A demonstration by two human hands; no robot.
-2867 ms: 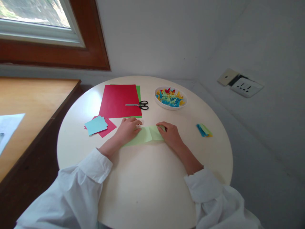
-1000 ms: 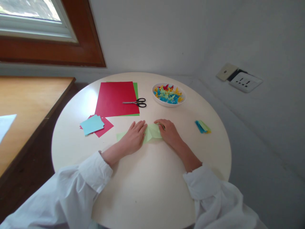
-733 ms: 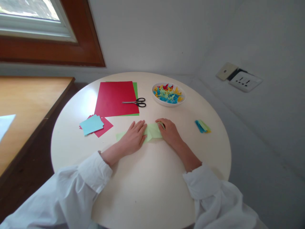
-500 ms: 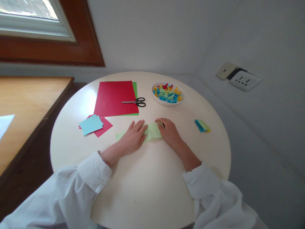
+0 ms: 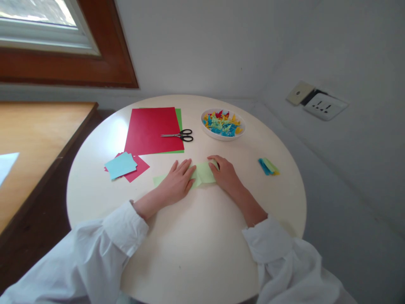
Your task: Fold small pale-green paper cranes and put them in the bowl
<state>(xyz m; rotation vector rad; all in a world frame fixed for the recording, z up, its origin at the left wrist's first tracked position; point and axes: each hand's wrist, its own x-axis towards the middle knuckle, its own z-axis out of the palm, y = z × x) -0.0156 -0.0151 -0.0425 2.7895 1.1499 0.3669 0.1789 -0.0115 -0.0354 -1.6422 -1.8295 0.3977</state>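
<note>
A strip of pale green paper (image 5: 205,173) with crease lines lies on the white round table (image 5: 190,245). My left hand (image 5: 177,181) rests flat across it, fingers stretched out, covering its middle part; the left end of the strip shows beyond the hand. My right hand (image 5: 225,172) grips the strip's right end between thumb and fingers, and that end curls up a little. The fingertips of the right hand are partly hidden behind the paper.
Beyond my hands lie red sheets (image 5: 152,126) over green ones, with black-handled scissors (image 5: 182,135) on top. A white bowl (image 5: 221,138) holds several folded paper pieces. Light-blue cards (image 5: 120,166) over red ones lie left; small coloured strips (image 5: 268,167) lie right.
My right hand has shifted very slightly at the strip's right end, still gripping it. My left hand has stayed in place.
</note>
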